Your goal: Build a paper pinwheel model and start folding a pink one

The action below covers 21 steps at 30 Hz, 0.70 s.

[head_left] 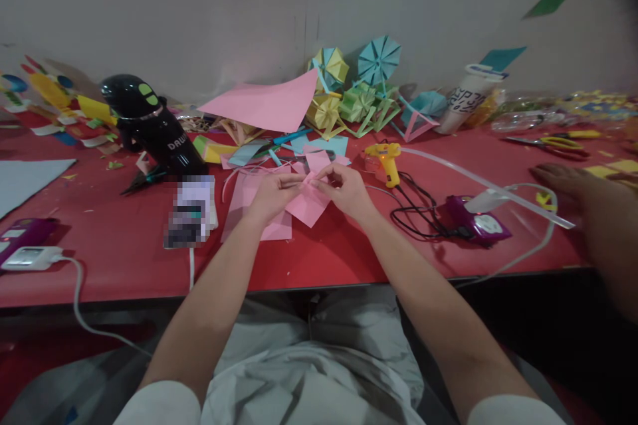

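Observation:
My left hand [272, 194] and my right hand [345, 189] meet over the red table [124, 246], both pinching a folded piece of pink paper [308, 204]. The fingers of both hands are closed on its upper folds, and its lower corner hangs toward the table. Under it lies a flat pink sheet [249, 206]. Small pink and light blue paper pieces [319, 149] lie just behind my hands.
A yellow glue gun [387, 161] with black cord lies right of my hands, near a purple device [478, 222]. A black bottle [149, 123] stands at the left. Folded paper pinwheels [356, 89] sit by the wall. Another person's hand [573, 179] rests at the right; scissors [545, 143] lie beyond.

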Available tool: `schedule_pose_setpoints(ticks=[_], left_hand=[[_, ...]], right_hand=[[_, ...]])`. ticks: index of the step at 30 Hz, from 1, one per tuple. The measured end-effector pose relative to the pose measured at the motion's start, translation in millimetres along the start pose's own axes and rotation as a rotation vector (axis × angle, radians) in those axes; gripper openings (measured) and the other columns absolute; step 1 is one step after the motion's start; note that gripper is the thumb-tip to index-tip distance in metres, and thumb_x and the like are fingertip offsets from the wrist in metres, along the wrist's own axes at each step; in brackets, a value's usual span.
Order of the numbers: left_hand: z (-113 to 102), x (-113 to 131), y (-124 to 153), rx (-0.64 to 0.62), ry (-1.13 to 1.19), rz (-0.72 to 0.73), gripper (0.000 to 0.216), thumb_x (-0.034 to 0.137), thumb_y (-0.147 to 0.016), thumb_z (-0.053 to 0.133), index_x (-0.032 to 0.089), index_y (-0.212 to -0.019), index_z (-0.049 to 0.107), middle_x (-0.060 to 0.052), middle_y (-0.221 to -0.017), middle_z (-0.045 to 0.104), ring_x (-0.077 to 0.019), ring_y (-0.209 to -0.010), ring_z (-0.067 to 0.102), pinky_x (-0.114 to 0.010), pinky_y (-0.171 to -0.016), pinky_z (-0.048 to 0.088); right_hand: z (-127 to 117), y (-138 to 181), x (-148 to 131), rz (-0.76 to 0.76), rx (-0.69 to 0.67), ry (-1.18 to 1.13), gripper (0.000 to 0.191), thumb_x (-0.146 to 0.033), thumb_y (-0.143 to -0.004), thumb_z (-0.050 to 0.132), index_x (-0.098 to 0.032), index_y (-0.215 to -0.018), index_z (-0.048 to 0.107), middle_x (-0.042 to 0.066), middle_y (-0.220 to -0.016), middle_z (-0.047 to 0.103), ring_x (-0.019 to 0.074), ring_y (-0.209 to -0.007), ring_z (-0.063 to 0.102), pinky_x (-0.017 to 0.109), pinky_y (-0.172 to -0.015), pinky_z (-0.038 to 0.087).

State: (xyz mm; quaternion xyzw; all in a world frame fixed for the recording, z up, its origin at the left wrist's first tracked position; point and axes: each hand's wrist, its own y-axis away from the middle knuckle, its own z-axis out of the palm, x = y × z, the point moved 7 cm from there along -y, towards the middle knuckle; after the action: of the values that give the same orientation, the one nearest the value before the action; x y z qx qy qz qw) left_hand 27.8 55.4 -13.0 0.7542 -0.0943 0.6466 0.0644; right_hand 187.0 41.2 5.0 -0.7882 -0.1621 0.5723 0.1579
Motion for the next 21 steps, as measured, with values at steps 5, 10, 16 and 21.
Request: schedule_pose_setpoints(ticks=[5,10,16,21], left_hand=[[-1.8,2.6,-0.8,0.016,0.005,0.07,0.023,0.017,-0.073,0.072,0.016,-0.095,0.075,-0.009,-0.103,0.076,-0.0205,-0.097,0.07,-0.037,-0.092,0.054],[-3.0,1.7,-3.3,0.019,0.002,0.077,0.022,0.014,-0.073,0.07,0.017,-0.094,0.075,-0.007,-0.101,0.076,-0.019,-0.094,0.07,-0.035,-0.089,0.055],[-6.8,2.2,-4.5,0.049,0.001,0.102,0.022,0.015,-0.073,0.069,0.016,-0.094,0.075,-0.008,-0.103,0.076,-0.0195,-0.093,0.07,-0.035,-0.088,0.055],[-7.3,6.8,-2.2,0.047,-0.008,0.145,0.021,0.017,-0.073,0.07,0.017,-0.093,0.075,-0.008,-0.104,0.076,-0.0197,-0.095,0.07,-0.036,-0.09,0.055]], right_hand=[[-2.1,-1.0,4.8,0.053,0.038,-0.058,0.035,-0.046,-0.071,0.075,-0.02,-0.089,0.061,0.004,-0.087,0.066,0.015,-0.076,0.059,0.028,-0.065,0.047],[0.5,-1.3,5.1,0.175,-0.08,-0.119,0.038,-0.053,-0.078,0.066,-0.017,-0.088,0.07,0.007,-0.09,0.071,0.0181,-0.081,0.064,0.032,-0.074,0.051],[1.0,2.1,0.0,0.236,-0.148,-0.215,0.041,-0.055,-0.076,0.068,-0.017,-0.089,0.073,0.005,-0.085,0.072,0.0175,-0.077,0.065,0.03,-0.071,0.051],[-2.7,1.3,3.1,0.207,-0.118,-0.166,0.04,-0.054,-0.075,0.068,-0.016,-0.087,0.074,0.006,-0.084,0.071,0.0165,-0.074,0.062,0.028,-0.065,0.049]])
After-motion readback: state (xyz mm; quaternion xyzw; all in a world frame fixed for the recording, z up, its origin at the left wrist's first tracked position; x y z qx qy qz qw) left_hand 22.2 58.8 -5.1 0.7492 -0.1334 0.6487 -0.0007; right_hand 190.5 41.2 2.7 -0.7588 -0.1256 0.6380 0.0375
